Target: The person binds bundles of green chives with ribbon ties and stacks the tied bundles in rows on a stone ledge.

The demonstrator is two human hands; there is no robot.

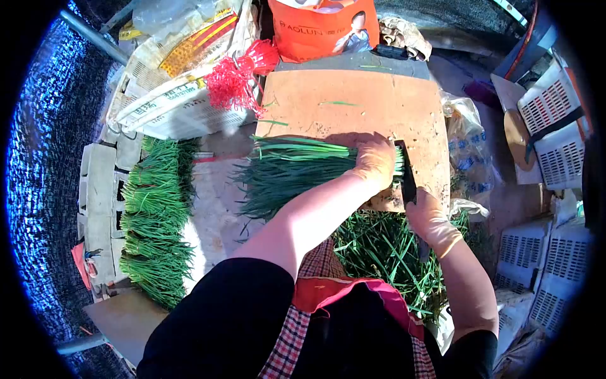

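Note:
A long bunch of green chives [293, 174] lies across the tan board [353, 88], its leaves reaching past the left edge. My left hand [375, 163], in a thin pale glove, is closed around the bunch near its right-hand, root end. Also gloved, my right hand [430, 221] grips the handle of a dark-bladed knife [407, 175]. The blade stands beside the cut ends of the chives, just right of my left hand. Whether it touches the stems I cannot tell. Below the board, loose green leaves [391, 259] are heaped close to my apron [328, 290].
Bundled chives [154, 221] form a row at left, beside grey blocks [100, 189]. Red plastic ties [237, 76] hang by a white crate [183, 107]. An orange bag [325, 28] stands behind the board. White perforated crates [555, 252] are stacked at right.

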